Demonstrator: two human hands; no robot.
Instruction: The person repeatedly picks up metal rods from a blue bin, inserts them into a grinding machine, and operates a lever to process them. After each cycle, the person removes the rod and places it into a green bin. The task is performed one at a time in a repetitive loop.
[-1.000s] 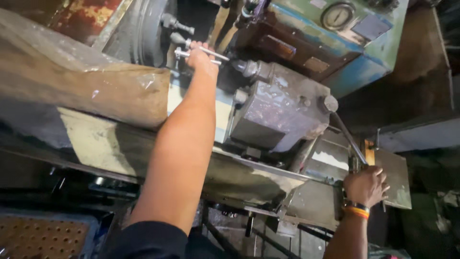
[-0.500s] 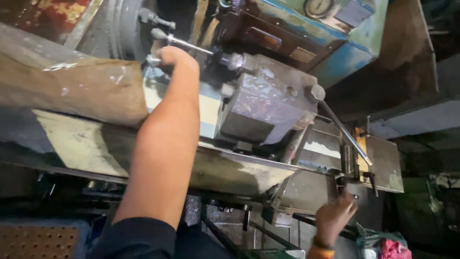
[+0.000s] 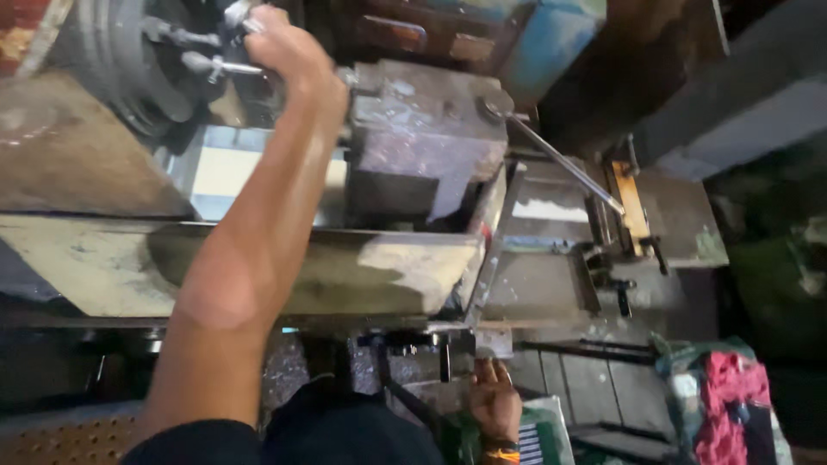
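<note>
Now the right hand [image 3: 495, 400] has come away from the long lever [image 3: 564, 168] it was holding a second ago beside the tool block [image 3: 422, 142]. It hangs low, well below the tool block, just under the small handwheel [image 3: 413, 342] on the front of the carriage. Its fingers [image 3: 493, 372] lie loosely curled with nothing in them; whether they brush the metal edge above cannot be told. The lever stands free, slanting down and away from the tool block toward the orange-handled part [image 3: 633, 207].

Meanwhile the left hand [image 3: 289, 47] has stayed up at the chuck [image 3: 129, 69], to the far side of the tool block, with the forearm stretched across the lathe bed [image 3: 103, 267]. Its fingers are clenched about a slim metal handle [image 3: 215, 65] that sticks out of the chuck face. The grip looks firm, though the fingertips are hidden behind the knuckles.

Judging from this, work at the lever is finished for the moment and the effort sits at the chuck end, with one hand doing it alone. A heap of red and green cloth [image 3: 728, 396] lies low and well off from the tool block, beyond the right hand.
</note>
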